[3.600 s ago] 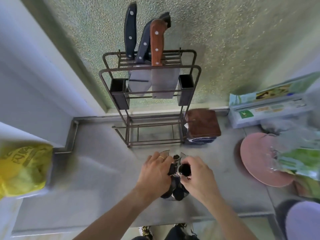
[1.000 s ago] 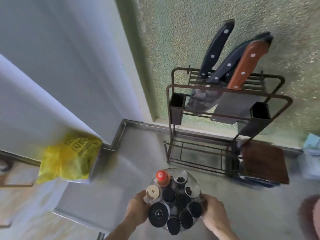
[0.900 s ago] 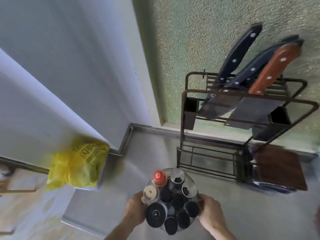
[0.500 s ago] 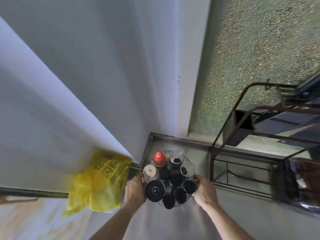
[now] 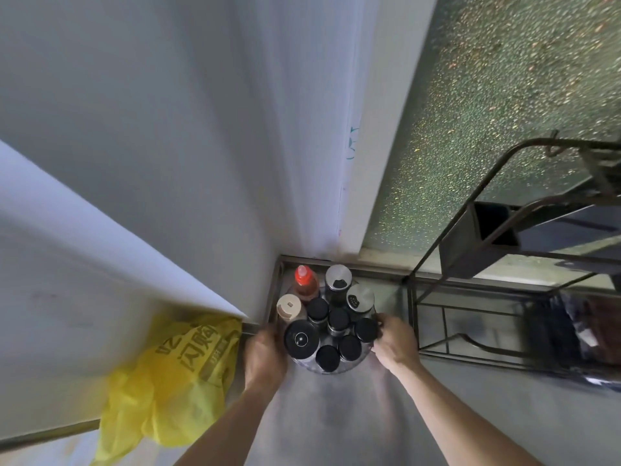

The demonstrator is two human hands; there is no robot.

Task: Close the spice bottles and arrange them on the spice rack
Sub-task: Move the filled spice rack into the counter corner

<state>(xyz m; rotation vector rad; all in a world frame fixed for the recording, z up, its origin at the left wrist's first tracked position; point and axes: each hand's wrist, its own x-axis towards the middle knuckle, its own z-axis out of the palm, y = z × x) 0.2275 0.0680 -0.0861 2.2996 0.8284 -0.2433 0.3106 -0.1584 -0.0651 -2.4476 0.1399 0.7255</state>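
Black-capped spice bottles (image 5: 338, 320) all look closed on the round spice rack (image 5: 336, 366), gripped between left hand (image 5: 265, 356) and right hand (image 5: 396, 343), now shifted from mid-counter into the corner, so basically done.

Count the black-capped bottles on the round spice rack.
6 black caps: a large one at the front left, two at the front, one on the right, two in the middle. Shorter ones may be hidden.
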